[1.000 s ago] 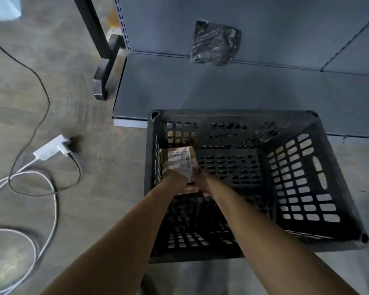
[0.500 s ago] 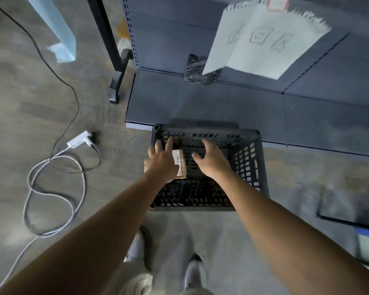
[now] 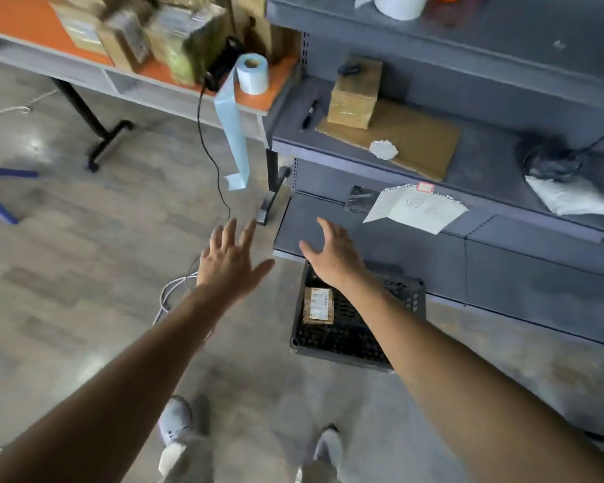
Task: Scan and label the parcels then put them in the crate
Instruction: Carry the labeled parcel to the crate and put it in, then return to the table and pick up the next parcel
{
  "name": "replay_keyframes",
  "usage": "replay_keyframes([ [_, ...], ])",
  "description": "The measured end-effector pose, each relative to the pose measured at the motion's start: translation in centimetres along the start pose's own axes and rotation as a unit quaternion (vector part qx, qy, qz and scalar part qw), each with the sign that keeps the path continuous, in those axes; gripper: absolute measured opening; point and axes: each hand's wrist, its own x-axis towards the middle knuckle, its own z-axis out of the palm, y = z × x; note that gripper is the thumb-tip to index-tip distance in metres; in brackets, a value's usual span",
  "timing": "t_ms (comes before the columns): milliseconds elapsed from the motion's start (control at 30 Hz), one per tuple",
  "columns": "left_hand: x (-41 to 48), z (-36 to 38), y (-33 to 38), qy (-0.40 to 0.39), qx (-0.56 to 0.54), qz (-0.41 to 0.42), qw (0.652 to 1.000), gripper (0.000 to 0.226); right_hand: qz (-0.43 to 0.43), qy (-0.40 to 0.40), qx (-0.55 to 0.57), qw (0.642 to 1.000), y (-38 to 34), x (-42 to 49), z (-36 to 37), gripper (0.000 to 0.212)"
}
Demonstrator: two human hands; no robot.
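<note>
Hands are both hanging loose in mid-air, holding nothing. Your left hand is spreading its fingers wide over the bare floor, and your right hand is floating just beside it with the fingers relaxed and the thumb sticking out toward the left one. The two aren't touching.

Right under your right wrist, the black crate is sitting on the floor, tucked against the bottom ledge of the grey shelf unit. The parcel is lying flat inside it on the left side, label facing up, and neither hand is touching it. Your right forearm is crossing over the crate's middle.

A white cable is curling on the floor behind your left wrist, and your shoes are showing at the bottom.

Further out, a brown box is sitting on a cardboard sheet on the middle shelf, and a paper note is hanging off that shelf's front edge. Over on the orange table, a blue label roll is trailing a long strip off the edge, a black scanner is standing just beside it, and more parcels are piling up behind, too blurry to count.
</note>
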Motion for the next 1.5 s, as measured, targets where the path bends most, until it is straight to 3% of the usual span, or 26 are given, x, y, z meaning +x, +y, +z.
replay_keyframes([
  [267, 3.7, -11.6, -12.5, 0.047, 0.006, 0.032, 0.998, 0.081, -0.028, 0.036, -0.011, 0.999, -17.4, 2.6, 1.5, 0.064],
  [500, 8.6, -22.2, -25.2, 0.067, 0.009, 0.067, 0.995, 0.078, 0.011, 0.102, 0.032, 0.994, -32.2, 7.2, 4.1, 0.064],
  [733, 14.5, -30.0, -32.8, 0.092, -0.004, 0.075, 0.993, 0.077, -0.019, 0.124, 0.072, 0.99, -43.0, 12.9, 4.6, 0.059],
  [1167, 37.0, -35.4, -39.1, 0.107, 0.01, 0.127, 0.986, 0.075, -0.026, 0.165, 0.136, 0.976, -51.8, 34.7, 5.7, 0.06],
  [1500, 55.4, -37.9, -41.1, 0.027, -0.034, 0.133, 0.99, 0.077, 0.063, 0.134, 0.116, 0.982, -55.8, 51.5, 3.2, 0.058],
])
